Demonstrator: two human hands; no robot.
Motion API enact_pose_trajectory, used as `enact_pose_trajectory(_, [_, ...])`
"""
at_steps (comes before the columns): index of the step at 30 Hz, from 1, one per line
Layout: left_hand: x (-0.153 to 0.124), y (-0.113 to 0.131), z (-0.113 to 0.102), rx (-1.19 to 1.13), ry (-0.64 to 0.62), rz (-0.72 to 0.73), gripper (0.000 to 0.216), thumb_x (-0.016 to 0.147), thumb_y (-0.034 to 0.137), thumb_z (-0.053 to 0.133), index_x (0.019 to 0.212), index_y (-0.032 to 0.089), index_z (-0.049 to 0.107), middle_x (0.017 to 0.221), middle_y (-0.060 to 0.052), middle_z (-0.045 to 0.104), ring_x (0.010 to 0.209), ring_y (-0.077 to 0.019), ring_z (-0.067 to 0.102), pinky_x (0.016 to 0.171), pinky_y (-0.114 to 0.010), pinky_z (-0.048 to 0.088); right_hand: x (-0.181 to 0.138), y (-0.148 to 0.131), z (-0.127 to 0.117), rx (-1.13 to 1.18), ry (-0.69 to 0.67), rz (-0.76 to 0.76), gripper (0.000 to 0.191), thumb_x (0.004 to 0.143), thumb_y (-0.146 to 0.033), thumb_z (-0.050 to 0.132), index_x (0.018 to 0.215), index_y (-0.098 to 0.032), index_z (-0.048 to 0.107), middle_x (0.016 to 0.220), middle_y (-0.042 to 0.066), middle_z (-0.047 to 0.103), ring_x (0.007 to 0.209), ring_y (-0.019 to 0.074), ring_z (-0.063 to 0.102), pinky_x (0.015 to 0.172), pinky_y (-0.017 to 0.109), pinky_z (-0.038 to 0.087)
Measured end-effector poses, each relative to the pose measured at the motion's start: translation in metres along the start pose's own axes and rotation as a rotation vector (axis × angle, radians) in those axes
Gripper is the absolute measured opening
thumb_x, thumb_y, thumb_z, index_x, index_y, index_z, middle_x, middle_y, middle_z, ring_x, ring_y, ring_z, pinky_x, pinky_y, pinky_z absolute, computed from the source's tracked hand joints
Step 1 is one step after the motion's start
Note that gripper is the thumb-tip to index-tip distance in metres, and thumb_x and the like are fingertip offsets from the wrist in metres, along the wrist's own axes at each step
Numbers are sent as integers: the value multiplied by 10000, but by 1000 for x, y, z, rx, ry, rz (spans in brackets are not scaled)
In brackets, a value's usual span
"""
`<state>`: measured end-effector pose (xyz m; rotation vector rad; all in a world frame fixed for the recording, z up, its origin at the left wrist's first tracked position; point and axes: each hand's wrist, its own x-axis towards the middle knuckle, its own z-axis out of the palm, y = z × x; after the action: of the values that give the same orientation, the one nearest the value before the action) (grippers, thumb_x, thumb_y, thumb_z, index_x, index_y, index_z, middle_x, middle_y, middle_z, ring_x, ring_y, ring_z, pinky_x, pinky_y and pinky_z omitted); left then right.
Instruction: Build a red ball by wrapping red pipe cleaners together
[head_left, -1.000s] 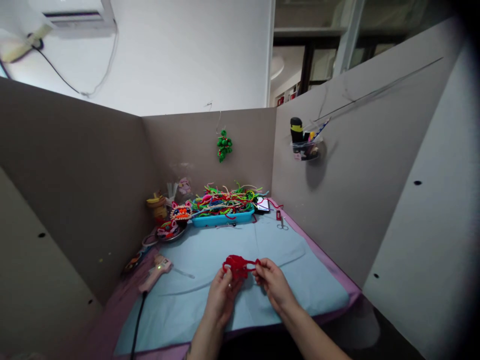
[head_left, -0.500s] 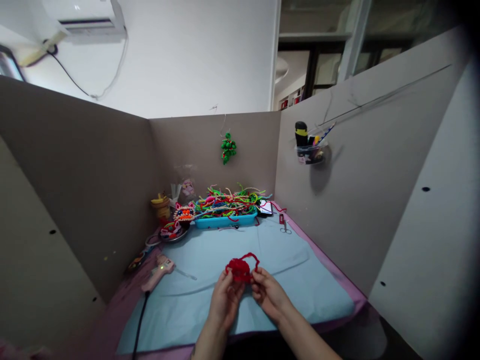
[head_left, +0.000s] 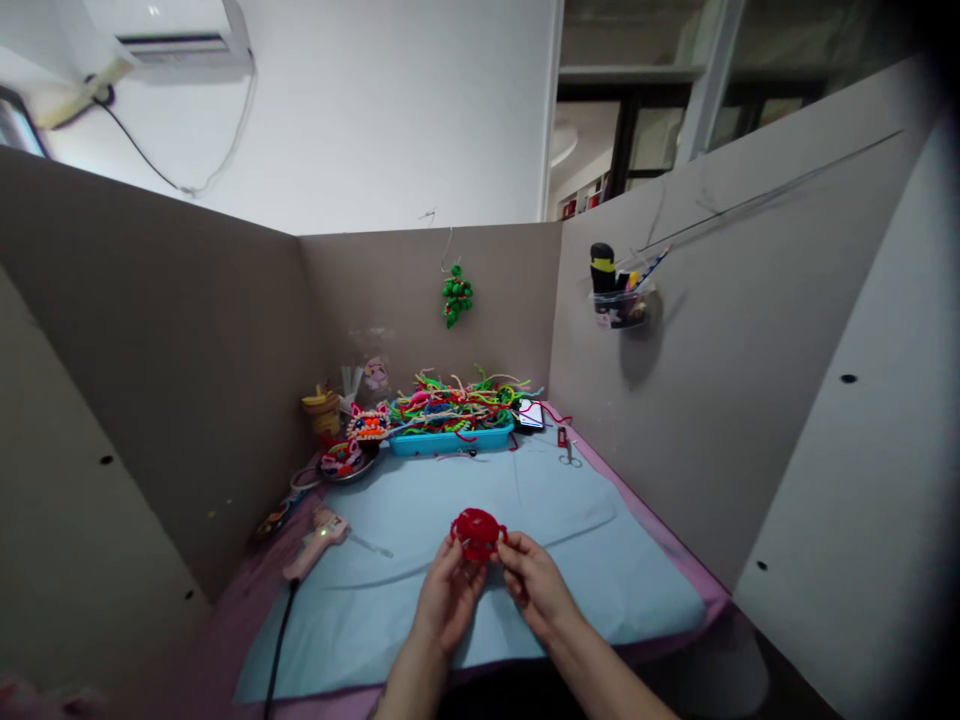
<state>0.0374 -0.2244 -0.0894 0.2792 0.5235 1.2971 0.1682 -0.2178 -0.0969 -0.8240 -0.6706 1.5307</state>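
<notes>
A small rounded red piece, fuzzy like pipe cleaner (head_left: 478, 532), is held up between both hands over the front of the blue cloth. My left hand (head_left: 451, 592) grips its left and lower side, thumb in front. At its right edge, my right hand (head_left: 529, 580) pinches it between thumb and forefinger. Fingers cover the lower edge, so its underside is hidden.
A pink glue gun (head_left: 321, 545) with a black cord lies at left on the blue cloth (head_left: 435, 490). Behind stand a blue tray (head_left: 454, 441) heaped with coloured pipe cleaners and a metal bowl (head_left: 358, 470). Small scissors (head_left: 570, 458) and a phone (head_left: 531, 414) lie back right.
The loop of red strand that stood up at the piece's right has been drawn down close against it. My right hand has shifted slightly left and up.
</notes>
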Motion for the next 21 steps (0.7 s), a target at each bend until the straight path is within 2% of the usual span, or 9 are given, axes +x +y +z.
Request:
enact_pose_trajectory(5, [2, -2, -1, 24, 21, 47, 226, 802, 164, 685, 1015, 181, 612, 960, -77, 732, 805, -167, 706, 712, -266, 543, 0, 0, 2, -265, -47, -91, 356, 643, -451, 755, 704, -163, 554, 581, -17, 619, 318, 25, 315, 337, 176, 156])
enact_pose_trajectory(9, [5, -4, -1, 63, 16, 91, 278, 760, 149, 726, 1015, 181, 622, 961, -68, 737, 800, -156, 705, 725, -248, 539, 0, -5, -3, -446, -27, -302, 275, 652, -360, 749, 798, -176, 607, 633, -23, 588, 518, 109, 502, 478, 207, 381])
enact_pose_trajectory(11, [5, -5, 1, 72, 13, 107, 290, 734, 134, 745, 996, 176, 630, 960, -66, 739, 810, -158, 704, 756, -257, 538, -2, -11, -6, -523, -1, -402, 284, 678, -338, 719, 894, -185, 618, 697, -7, 598, 609, 145, 544, 560, 239, 427])
enact_pose_trajectory(13, [4, -5, 2, 80, 12, 114, 297, 714, 126, 760, 980, 172, 635, 948, -65, 742, 807, -162, 703, 774, -269, 537, -5, -18, -8, -634, 1, -473, 225, 729, -329, 662, 900, -189, 620, 731, 9, 605, 637, 162, 550, 591, 258, 431])
enact_pose_trajectory(15, [3, -5, 2, 93, 12, 114, 302, 710, 138, 766, 981, 169, 637, 939, -65, 743, 792, -161, 702, 756, -266, 538, -8, -24, -8, -765, -32, -536, 121, 776, -301, 603, 825, -192, 617, 740, 17, 606, 664, 170, 552, 620, 265, 425])
enact_pose_trajectory(18, [2, -4, 1, 101, 14, 103, 284, 742, 198, 748, 1003, 164, 642, 948, -76, 739, 776, -166, 700, 709, -265, 540, -11, -27, -7, -914, -46, -574, 107, 803, -276, 556, 737, -197, 582, 664, -7, 567, 628, 159, 518, 604, 257, 391])
enact_pose_trajectory(21, [4, -3, -2, 55, -24, 79, 239, 781, 218, 708, 1004, 151, 653, 974, -94, 731, 828, -187, 697, 766, -306, 541, -10, -20, -6, -862, -17, -538, 124, 797, -294, 551, 715, -203, 532, 609, -35, 513, 575, 139, 473, 564, 244, 364])
